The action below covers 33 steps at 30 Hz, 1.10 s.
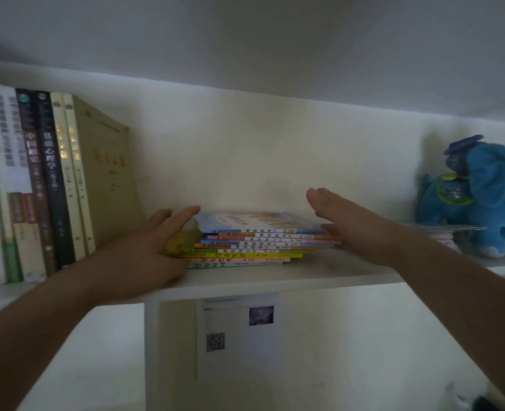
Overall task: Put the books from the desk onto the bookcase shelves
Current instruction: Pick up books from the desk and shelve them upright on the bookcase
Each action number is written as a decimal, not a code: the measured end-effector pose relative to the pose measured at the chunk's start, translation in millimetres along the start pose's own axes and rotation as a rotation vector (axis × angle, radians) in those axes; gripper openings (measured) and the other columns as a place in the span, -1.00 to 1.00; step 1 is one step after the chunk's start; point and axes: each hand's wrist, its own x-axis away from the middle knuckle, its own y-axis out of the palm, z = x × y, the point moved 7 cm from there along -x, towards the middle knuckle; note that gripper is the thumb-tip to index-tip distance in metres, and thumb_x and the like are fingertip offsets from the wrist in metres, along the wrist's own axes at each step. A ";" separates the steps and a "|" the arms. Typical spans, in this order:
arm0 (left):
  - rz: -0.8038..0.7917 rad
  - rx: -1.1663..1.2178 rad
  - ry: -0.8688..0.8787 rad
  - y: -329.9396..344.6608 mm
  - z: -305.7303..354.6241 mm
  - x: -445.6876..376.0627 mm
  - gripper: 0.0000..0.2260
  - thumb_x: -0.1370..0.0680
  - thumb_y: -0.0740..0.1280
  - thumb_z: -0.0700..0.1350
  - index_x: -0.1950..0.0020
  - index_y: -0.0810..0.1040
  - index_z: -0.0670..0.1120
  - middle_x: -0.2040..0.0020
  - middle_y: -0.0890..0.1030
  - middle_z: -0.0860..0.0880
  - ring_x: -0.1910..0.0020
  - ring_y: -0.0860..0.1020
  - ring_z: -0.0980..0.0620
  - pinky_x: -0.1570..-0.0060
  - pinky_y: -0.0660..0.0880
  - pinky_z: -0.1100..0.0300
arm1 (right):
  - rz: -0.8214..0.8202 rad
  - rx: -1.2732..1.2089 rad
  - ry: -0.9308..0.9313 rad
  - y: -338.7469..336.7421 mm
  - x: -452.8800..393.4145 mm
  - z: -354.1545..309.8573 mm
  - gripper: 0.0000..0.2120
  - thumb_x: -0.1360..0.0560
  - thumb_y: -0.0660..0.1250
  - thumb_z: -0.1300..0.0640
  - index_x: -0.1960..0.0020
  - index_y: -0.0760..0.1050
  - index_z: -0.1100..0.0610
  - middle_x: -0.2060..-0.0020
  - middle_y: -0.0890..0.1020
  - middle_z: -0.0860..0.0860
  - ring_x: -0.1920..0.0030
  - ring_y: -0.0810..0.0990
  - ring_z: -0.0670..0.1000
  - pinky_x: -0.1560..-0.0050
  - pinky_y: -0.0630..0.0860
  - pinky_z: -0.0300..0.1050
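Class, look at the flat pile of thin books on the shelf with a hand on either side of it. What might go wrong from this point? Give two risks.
1. The stack of thin books is uneven, its lower books jutting towards the left hand; a push from the right hand might fan the books apart.
2. The stack lies close to the shelf front edge, so shifted books may slip off.
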 end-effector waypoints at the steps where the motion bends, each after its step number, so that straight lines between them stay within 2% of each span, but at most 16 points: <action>1: -0.013 0.091 -0.013 -0.3 0.0 -0.9 -0.20 -0.51 0.40 0.07 -0.36 -0.05 0.74 -0.70 -0.03 0.18 -0.63 0.20 -0.05 -0.56 0.28 -0.06 | 0.005 -0.094 0.099 4.5 -7.3 3.1 0.44 0.06 0.37 -0.75 -0.69 0.09 -0.18 -0.63 0.24 -0.18 -0.60 0.27 -0.01 -0.55 0.35 0.13; 3: -0.010 0.349 -0.068 -1.8 8.5 -2.6 -0.22 -0.55 0.37 -0.09 -0.52 0.08 0.57 -0.70 0.07 -0.02 -0.61 0.26 -0.15 -0.54 0.30 -0.09 | -0.018 -0.266 0.206 14.8 -16.7 2.4 0.29 -0.15 0.46 -0.63 -0.69 0.12 -0.09 -0.61 0.23 -0.13 -0.58 0.32 0.05 -0.46 0.47 0.12; 4: 0.006 0.481 -0.128 -3.8 7.6 -6.3 -0.22 -0.55 0.36 -0.18 -0.60 0.14 0.42 -0.60 0.05 0.08 -0.57 0.31 -0.21 -0.50 0.31 -0.11 | -0.029 -0.374 0.249 21.4 -19.2 1.3 0.13 -0.30 0.46 -0.54 -0.68 0.14 -0.07 -0.57 0.26 -0.13 -0.50 0.45 0.09 -0.34 0.57 0.10; 5: 0.045 0.566 -0.179 -6.4 7.4 -7.9 -0.27 -0.56 0.36 -0.21 -0.63 0.21 0.29 -0.50 0.38 -0.07 -0.50 0.41 -0.20 -0.41 0.38 -0.08 | -0.056 -0.470 0.283 29.9 -20.6 0.4 0.00 -0.41 0.44 -0.45 -0.68 0.15 -0.06 -0.59 0.26 -0.09 -0.37 0.60 0.12 -0.22 0.63 0.10; 6: 0.057 0.640 -0.201 -6.4 5.0 -8.0 -0.42 -0.63 0.34 -0.17 -0.61 0.31 0.18 -0.54 0.44 -0.07 -0.35 0.56 -0.15 -0.28 0.49 -0.02 | -0.084 -0.518 0.311 39.1 -20.8 -0.7 -0.07 -0.47 0.42 -0.39 -0.68 0.15 -0.04 -0.61 0.27 -0.04 -0.22 0.70 0.14 -0.15 0.67 0.10; 7: 0.057 0.738 -0.215 -5.0 5.4 -5.7 -0.64 -0.68 0.32 -0.02 -0.49 0.47 0.07 -0.27 0.61 0.06 -0.14 0.68 -0.10 -0.14 0.55 0.03 | -0.114 -0.537 0.332 49.5 -20.6 -1.9 -0.10 -0.49 0.42 -0.36 -0.66 0.18 -0.01 -0.60 0.31 0.01 -0.13 0.75 0.14 -0.11 0.68 0.09; 8: 0.070 0.827 -0.243 -3.7 1.5 -3.0 -0.72 -0.68 0.29 0.14 -0.29 0.58 0.02 -0.08 0.74 0.04 0.05 0.74 -0.08 -0.10 0.58 0.06 | -0.134 -0.542 0.334 60.5 -19.9 -5.9 -0.14 -0.51 0.43 -0.33 -0.64 0.22 0.03 -0.57 0.36 0.05 -0.10 0.76 0.14 -0.08 0.69 0.08; 10: 0.135 0.880 -0.318 -2.3 -10.4 -2.0 -0.63 -0.62 0.31 0.28 -0.11 0.62 0.00 0.13 0.78 -0.06 0.14 0.76 -0.09 -0.12 0.64 0.00 | -0.168 -0.581 0.302 84.1 -19.0 -18.5 -0.25 -0.54 0.43 -0.25 -0.57 0.30 0.09 -0.43 0.48 0.06 -0.06 0.77 0.12 0.01 0.71 0.05; 12: 0.180 0.839 -0.309 -5.7 -13.5 -2.6 -0.69 -0.63 0.35 0.20 -0.21 0.63 0.02 -0.01 0.77 -0.12 0.03 0.75 -0.14 -0.15 0.65 -0.04 | -0.189 -0.603 0.276 103.9 -15.1 -30.1 -0.37 -0.56 0.44 -0.16 -0.48 0.37 0.13 -0.28 0.58 0.04 0.03 0.78 0.13 0.06 0.71 0.04; 14: 0.208 0.834 -0.282 -10.4 -13.4 -3.6 -0.70 -0.65 0.36 0.07 -0.37 0.57 0.03 -0.21 0.68 -0.10 -0.12 0.68 -0.15 -0.28 0.59 -0.10 | -0.194 -0.545 0.254 115.3 -13.7 -34.3 -0.46 -0.57 0.46 -0.09 -0.45 0.46 0.13 -0.29 0.64 0.05 0.01 0.77 0.18 0.03 0.70 0.07; 18: 0.169 0.821 -0.273 -10.6 -8.0 3.9 -0.57 -0.65 0.36 0.03 -0.52 0.42 0.10 -0.25 0.63 -0.05 -0.16 0.65 -0.11 -0.31 0.56 -0.11 | -0.126 -0.407 0.210 118.6 -7.8 -33.3 -0.68 -0.60 0.46 -0.05 -0.25 0.64 0.12 0.07 0.79 0.08 0.11 0.78 0.14 0.05 0.71 0.03; 22: 0.115 0.732 -0.245 -11.3 -2.0 11.5 -0.90 -0.68 0.32 -0.03 -0.13 0.61 0.02 -0.18 0.68 -0.15 -0.19 0.65 -0.21 -0.36 0.52 -0.17 | -0.123 -0.336 0.171 114.4 -0.8 -31.7 -0.66 -0.58 0.49 0.01 -0.22 0.64 0.23 0.02 0.78 0.16 0.02 0.77 0.21 -0.16 0.68 0.19; 25: 0.101 0.662 -0.222 -12.1 3.4 19.3 -0.80 -0.66 0.33 0.09 -0.27 0.60 0.13 -0.20 0.67 -0.02 -0.17 0.65 -0.10 -0.32 0.54 -0.14 | -0.128 -0.173 0.104 102.7 11.2 -33.2 -0.64 -0.55 0.50 -0.07 -0.13 0.64 0.22 0.00 0.77 0.16 -0.02 0.76 0.18 -0.11 0.68 0.11; 28: 0.245 0.439 -0.078 -20.0 9.3 44.1 -0.79 -0.58 0.31 0.33 -0.13 0.59 0.31 -0.26 0.57 0.12 -0.15 0.62 0.03 -0.16 0.63 0.00 | -0.002 0.141 -0.051 90.4 33.1 -42.9 -0.46 -0.42 0.41 -0.41 -0.16 0.69 -0.03 -0.04 0.74 -0.12 -0.07 0.72 -0.03 -0.14 0.61 -0.01; 31: 0.337 0.267 0.119 -22.8 22.9 75.9 -0.50 -0.31 0.32 0.51 -0.14 0.55 0.31 -0.19 0.53 0.34 -0.11 0.61 0.21 -0.01 0.64 0.30 | 0.103 0.254 -0.161 76.7 62.5 -53.0 -0.50 -0.41 0.34 -0.50 -0.11 0.67 -0.17 -0.09 0.67 -0.25 -0.11 0.65 -0.18 -0.14 0.56 -0.08; 33: 0.304 0.083 0.238 -17.6 24.2 87.6 -0.29 -0.16 0.38 0.59 -0.27 0.40 0.42 -0.36 0.37 0.45 -0.27 0.50 0.31 -0.20 0.49 0.47 | 0.148 0.287 -0.269 70.9 86.7 -60.6 -0.59 -0.47 0.30 -0.44 -0.07 0.66 -0.17 -0.04 0.65 -0.29 -0.04 0.63 -0.27 -0.07 0.52 -0.19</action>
